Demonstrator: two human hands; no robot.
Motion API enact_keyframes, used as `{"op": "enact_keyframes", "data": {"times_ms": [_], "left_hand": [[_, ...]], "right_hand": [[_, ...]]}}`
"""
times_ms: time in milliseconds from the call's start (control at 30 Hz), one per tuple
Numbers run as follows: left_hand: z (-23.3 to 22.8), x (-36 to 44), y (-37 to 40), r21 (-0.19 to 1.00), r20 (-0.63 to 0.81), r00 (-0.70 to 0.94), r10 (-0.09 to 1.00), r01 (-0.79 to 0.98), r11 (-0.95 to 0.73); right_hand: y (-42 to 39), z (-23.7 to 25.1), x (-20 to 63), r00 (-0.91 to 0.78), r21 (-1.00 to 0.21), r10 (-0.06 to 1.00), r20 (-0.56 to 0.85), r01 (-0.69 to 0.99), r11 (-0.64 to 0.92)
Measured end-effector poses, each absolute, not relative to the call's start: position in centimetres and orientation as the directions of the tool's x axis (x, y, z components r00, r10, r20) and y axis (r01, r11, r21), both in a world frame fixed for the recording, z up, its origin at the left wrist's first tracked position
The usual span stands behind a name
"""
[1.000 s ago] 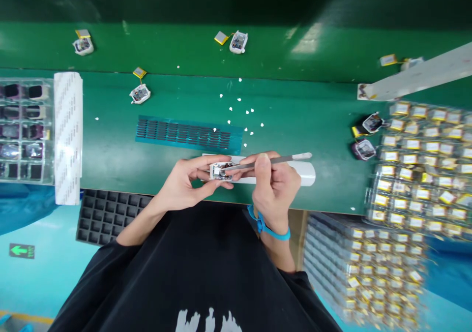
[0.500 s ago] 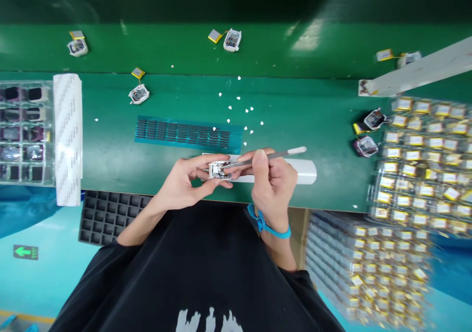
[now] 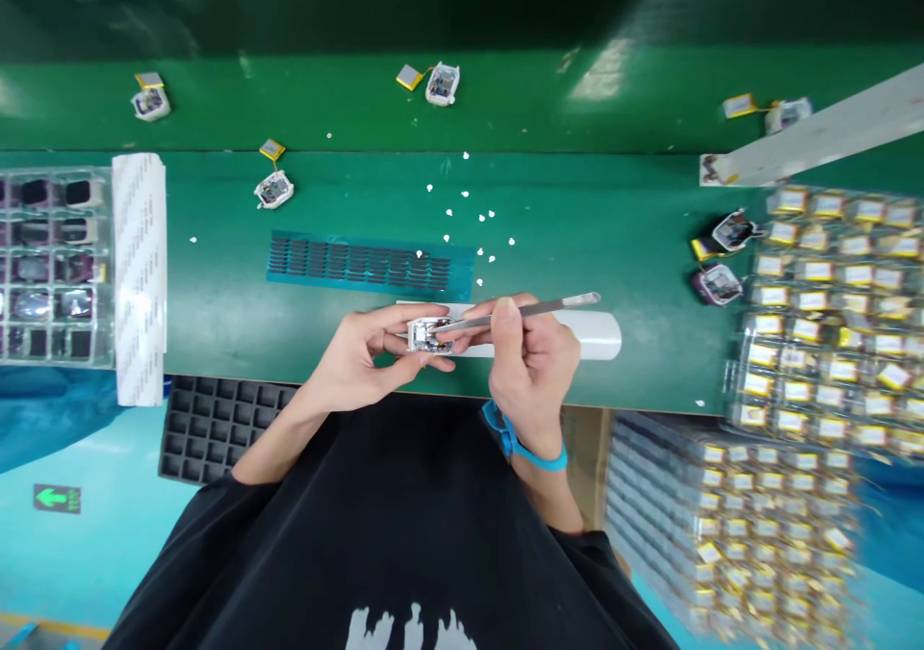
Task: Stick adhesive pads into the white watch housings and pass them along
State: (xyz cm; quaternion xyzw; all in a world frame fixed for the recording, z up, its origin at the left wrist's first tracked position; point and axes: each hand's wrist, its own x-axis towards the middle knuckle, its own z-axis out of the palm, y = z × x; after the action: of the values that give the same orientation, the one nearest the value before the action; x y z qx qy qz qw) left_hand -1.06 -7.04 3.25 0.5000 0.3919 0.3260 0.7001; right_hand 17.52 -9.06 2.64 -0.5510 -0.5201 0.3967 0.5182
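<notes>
Partly hidden by fingers, the small white device [image 3: 430,334] sits pinched in the left hand [image 3: 361,361] above the tabletop [image 3: 613,265] edge; the right hand [image 3: 530,366] grips tweezers [image 3: 520,311], whose tips vanish inside it

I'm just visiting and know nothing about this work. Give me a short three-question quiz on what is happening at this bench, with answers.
1. True or false: the right hand holds metal tweezers.
2. What does the left hand hold?
A. a yellow battery
B. a small white device shell
C. a roll of tape
3. Which wrist wears the blue strap?

Key
1. True; the tips point into the shell.
2. B, the small white device shell, with its inner parts showing.
3. The right wrist.
</notes>
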Motion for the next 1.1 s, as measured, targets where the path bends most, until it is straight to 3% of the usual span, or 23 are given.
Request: {"op": "enact_keyframes", "data": {"times_ms": [367,500,633,700,800,967,1100], "left_hand": [[2.4,-0.7,-7.5,0.938,-0.245,0.422,0.873,-0.126,0.324],[2.2,-1.2,-7.4,0.949,-0.256,0.437,0.862,-0.055,0.31],[2.3,-2.1,-5.5,0.987,-0.124,0.414,0.902,0.141,0.071],[2.0,-2.3,-4.0,0.956,-0.022,0.467,0.884,0.268,-0.118],[0.8,-2.1,-2.0,0.835,0.042,0.592,0.805,0.421,-0.353],[-1.6,-1.4,-0.9,0.66,-0.012,0.691,0.722,0.549,-0.514],[-2.6,-1.3,-1.2,0.595,0.033,0.695,0.718,0.564,-0.573]], "right_hand": [[-9.2,2.9,17.5,0.077,-0.953,0.982,0.172,0.264,0.146],[-9.4,2.3,18.5,0.073,-0.912,0.942,0.327,0.287,0.294],[-7.5,1.1,21.0,0.122,-0.863,0.916,0.382,0.402,0.306],[-6.2,0.3,22.1,0.005,-0.81,0.94,0.342,0.508,0.292],[-4.7,-1.3,22.6,-0.114,-0.777,0.943,0.312,0.541,0.322],[-4.4,-3.2,21.9,-0.137,-0.772,0.938,0.319,0.536,0.341],[-4.4,-3.4,21.9,-0.168,-0.745,0.931,0.323,0.562,0.36]]}}
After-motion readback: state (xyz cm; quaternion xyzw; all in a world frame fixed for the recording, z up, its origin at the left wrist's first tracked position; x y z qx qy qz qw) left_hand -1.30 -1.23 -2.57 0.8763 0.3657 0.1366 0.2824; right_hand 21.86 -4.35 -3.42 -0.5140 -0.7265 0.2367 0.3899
